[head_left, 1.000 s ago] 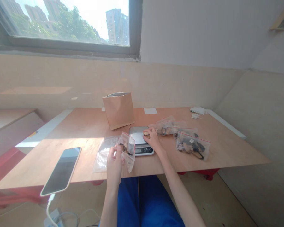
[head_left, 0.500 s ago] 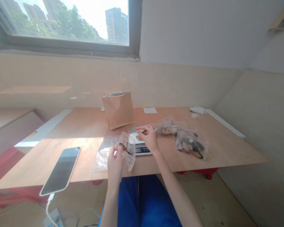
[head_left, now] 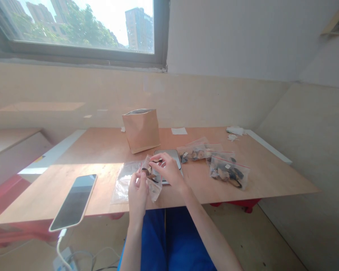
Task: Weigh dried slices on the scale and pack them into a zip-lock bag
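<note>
My left hand (head_left: 138,188) grips a small clear zip bag (head_left: 156,192) with several dark and brown dried pieces (head_left: 149,174) inside. Above the bag's mouth, my right hand (head_left: 168,168) pinches a thin dark dried piece (head_left: 159,161) between thumb and fingers. A flat kitchen scale (head_left: 173,154) lies just behind and under my right hand, which covers most of its plate and its display. Beneath the held bag, a larger clear plastic bag (head_left: 121,188) is spread on the table.
A brown paper pouch (head_left: 142,131) stands open behind the scale. Several filled zip bags (head_left: 230,173) lie to the right. A phone (head_left: 75,201) on a white cable overhangs the table's (head_left: 277,180) front left edge. White paper (head_left: 179,131) lies at the back.
My right hand has moved from over the scale left and toward me, to the bag's mouth. The pale slice it pinched over the scale now lies in the bag or out of sight.
</note>
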A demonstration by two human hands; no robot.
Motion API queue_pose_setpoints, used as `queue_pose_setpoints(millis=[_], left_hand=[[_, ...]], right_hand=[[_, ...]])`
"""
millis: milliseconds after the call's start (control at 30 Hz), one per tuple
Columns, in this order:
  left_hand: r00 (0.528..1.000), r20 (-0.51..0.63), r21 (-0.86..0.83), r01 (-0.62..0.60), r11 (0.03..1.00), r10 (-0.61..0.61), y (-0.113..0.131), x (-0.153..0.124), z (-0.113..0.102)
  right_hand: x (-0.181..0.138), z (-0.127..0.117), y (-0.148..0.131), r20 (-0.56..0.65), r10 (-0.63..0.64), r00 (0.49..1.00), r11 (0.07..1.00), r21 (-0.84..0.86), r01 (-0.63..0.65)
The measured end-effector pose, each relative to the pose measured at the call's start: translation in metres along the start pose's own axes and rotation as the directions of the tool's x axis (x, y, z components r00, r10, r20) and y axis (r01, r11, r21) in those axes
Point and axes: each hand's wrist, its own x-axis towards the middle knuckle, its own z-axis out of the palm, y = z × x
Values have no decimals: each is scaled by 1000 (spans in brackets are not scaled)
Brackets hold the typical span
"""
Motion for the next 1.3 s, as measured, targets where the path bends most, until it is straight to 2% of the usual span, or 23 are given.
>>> queue_pose_setpoints(millis=[100, 200, 333, 567, 667, 833, 933, 1033, 1100, 1200, 1267, 1300], left_hand=[[1000, 2, -24, -28, 999, 28, -2, 1, 0], [995, 9, -56, -102, 993, 102, -6, 4, 2], [980, -2, -44, -198, 979, 198, -8, 5, 2], [973, 28, -56, -228, 972, 230, -5, 1, 3], [967, 49, -58, -246, 968, 249, -6, 1, 3], [954, 55, -68, -292, 954, 296, -8, 1, 3], [952, 42, -73, -298, 952, 302, -9, 1, 3], [958, 33, -92, -282, 955, 286, -9, 0, 3], [963, 26, -118, -262, 958, 267, -9, 0, 3], [972, -13, -169, -234, 957, 235, -6, -1, 3], [978, -46, -202, -207, 957, 201, -4, -2, 4], [981, -62, -218, -191, 957, 182, -3, -3, 5]], right_hand=[[-5, -12, -9, 132, 53, 990, 998, -26, -50], [-10, -21, -21, 261, 101, 960, 988, -140, -66], [-14, -25, -29, 348, 128, 929, 958, -285, -26], [-16, -24, -34, 472, 144, 870, 947, -321, 18], [-18, -24, -37, 516, 137, 845, 927, -367, 74], [-22, -24, -38, 447, 28, 894, 889, -419, 182], [-25, -23, -36, 427, 45, 903, 898, -413, 151], [-27, -25, -35, 445, 62, 893, 941, -324, 97], [-29, -29, -36, 421, 47, 906, 965, -254, 68], [-37, -35, -33, 242, 3, 970, 988, -149, 35], [-47, -38, -26, 97, 39, 995, 995, -100, -29], [-53, -38, -21, 63, 80, 995, 994, -79, -75]])
